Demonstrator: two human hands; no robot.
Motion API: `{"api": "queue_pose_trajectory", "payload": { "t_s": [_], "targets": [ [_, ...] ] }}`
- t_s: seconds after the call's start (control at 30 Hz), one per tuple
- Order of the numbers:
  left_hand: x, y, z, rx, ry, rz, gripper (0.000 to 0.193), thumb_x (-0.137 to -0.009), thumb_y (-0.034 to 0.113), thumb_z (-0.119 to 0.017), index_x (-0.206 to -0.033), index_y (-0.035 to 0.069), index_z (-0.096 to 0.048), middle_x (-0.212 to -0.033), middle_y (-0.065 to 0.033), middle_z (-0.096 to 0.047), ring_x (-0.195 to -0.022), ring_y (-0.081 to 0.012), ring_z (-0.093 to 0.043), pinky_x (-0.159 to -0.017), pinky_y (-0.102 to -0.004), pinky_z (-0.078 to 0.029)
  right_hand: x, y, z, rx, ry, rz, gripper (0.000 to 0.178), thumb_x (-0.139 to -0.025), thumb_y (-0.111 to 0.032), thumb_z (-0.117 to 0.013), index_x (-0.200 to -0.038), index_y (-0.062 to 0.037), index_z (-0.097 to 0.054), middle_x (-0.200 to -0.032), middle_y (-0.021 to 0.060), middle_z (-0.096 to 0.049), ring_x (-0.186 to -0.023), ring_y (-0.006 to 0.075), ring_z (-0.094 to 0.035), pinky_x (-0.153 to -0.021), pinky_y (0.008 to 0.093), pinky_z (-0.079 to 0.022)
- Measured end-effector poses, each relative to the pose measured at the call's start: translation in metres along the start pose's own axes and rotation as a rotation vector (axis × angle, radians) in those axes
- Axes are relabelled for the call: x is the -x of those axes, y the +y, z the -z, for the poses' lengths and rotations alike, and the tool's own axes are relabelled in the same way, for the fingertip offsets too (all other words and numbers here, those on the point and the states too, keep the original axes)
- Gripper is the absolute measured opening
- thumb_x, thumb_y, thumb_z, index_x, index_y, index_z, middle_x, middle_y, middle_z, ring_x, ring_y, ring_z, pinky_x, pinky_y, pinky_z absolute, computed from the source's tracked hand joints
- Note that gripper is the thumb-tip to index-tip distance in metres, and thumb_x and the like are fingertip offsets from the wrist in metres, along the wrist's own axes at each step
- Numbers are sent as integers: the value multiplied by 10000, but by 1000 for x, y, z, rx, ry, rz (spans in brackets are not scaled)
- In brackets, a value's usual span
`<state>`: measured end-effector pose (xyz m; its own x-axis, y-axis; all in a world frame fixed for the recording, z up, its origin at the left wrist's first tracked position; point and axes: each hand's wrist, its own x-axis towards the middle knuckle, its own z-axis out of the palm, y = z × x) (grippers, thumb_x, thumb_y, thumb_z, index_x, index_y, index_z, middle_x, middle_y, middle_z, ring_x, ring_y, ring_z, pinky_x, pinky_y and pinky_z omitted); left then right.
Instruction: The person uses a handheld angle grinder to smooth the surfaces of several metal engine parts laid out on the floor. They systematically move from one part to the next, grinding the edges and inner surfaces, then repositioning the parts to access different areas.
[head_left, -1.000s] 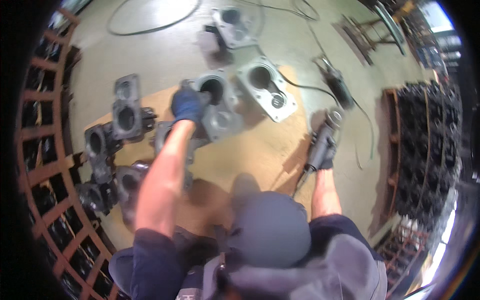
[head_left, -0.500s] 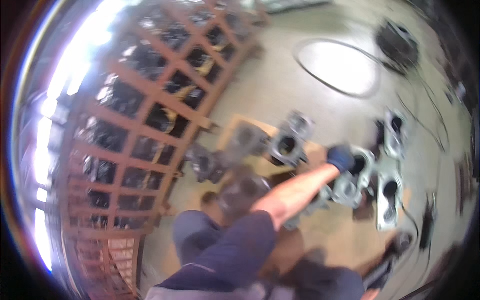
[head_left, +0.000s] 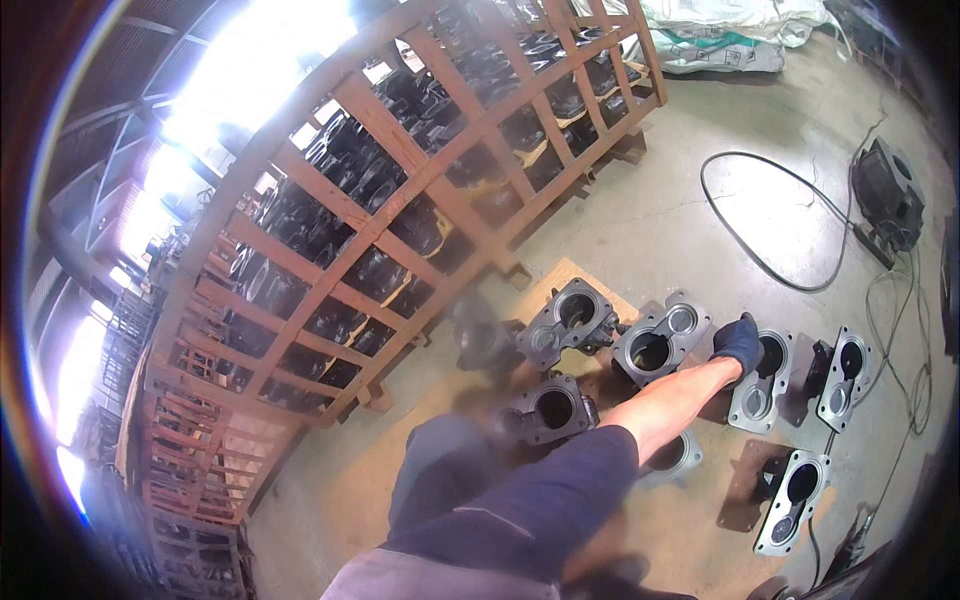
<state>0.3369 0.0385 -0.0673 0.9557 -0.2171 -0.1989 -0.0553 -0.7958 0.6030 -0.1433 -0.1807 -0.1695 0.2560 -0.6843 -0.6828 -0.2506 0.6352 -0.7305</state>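
Note:
My left hand (head_left: 738,343), in a dark blue glove, reaches across to the right. Its fingers are closed at the left edge of a grey metal casting (head_left: 757,404), which has a large round bore and a smaller ring on its flat face. To the left of that hand lies another casting (head_left: 682,318) of the same kind. Further left are a third casting (head_left: 540,342) and a squarish flanged one (head_left: 580,410). Below my forearm, another casting (head_left: 685,458) is partly hidden. My right hand is not in view.
Two castings (head_left: 838,400) (head_left: 786,528) stand at the right. A rusty steel crate (head_left: 450,200) full of black parts fills the left. A black hose (head_left: 745,250) loops near a dark boxy machine (head_left: 888,195). White sacks (head_left: 720,45) lie at the back; a tool (head_left: 855,545) lies lower right.
My view has shifted, so the crate and castings appear further right and the picture is sharper. The left hand stays at the same casting. A bit of the right hand at the lower edge has left view.

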Motion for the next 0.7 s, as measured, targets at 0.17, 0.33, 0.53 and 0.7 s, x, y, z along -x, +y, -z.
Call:
{"api": "queue_pose_trajectory", "payload": {
  "t_s": [0.17, 0.33, 0.53, 0.7],
  "targets": [
    [2, -11, 14, 84, -37, 56, 441, -856, 180, -655, -1233, -46, -624, -1105, -294, -736, -1039, -445, -733, -885, -518, -592, 10, 16, 19, -17, 11, 23, 599, -940, -681, -638, -1153, -122, -668, -950, 96, -708, -853, 291, -679, -778, 441, -567],
    [-6, 12, 58, -176, 15, -354, 510, -913, 336, -626, -1318, 27, -622, -1298, -276, -685, -1209, -458, -664, -1062, -541, -517, 20, 50, 51, -109, -3, 54, 597, -928, -691, -650, -1127, -129, -674, -925, 91, -706, -849, 297, -673, -782, 449, -557],
    [37, 30, 303, -576, 168, -816, 456, -981, 398, -631, -1242, 29, -688, -1241, -218, -724, -1161, -384, -685, -1047, -463, -525, 71, 80, 78, -222, 158, 136, 595, -914, -703, -665, -1097, -138, -682, -896, 86, -703, -845, 304, -667, -786, 460, -546],
    [28, -42, 313, -449, 255, -921, 365, -933, 275, -716, -1217, 48, -684, -1059, -218, -738, -983, -388, -712, -899, -461, -559, 96, 77, 80, -320, 203, -52, 643, -892, -698, -711, -1150, -109, -704, -969, 89, -714, -886, 302, -661, -815, 471, -538]
  ]
}}
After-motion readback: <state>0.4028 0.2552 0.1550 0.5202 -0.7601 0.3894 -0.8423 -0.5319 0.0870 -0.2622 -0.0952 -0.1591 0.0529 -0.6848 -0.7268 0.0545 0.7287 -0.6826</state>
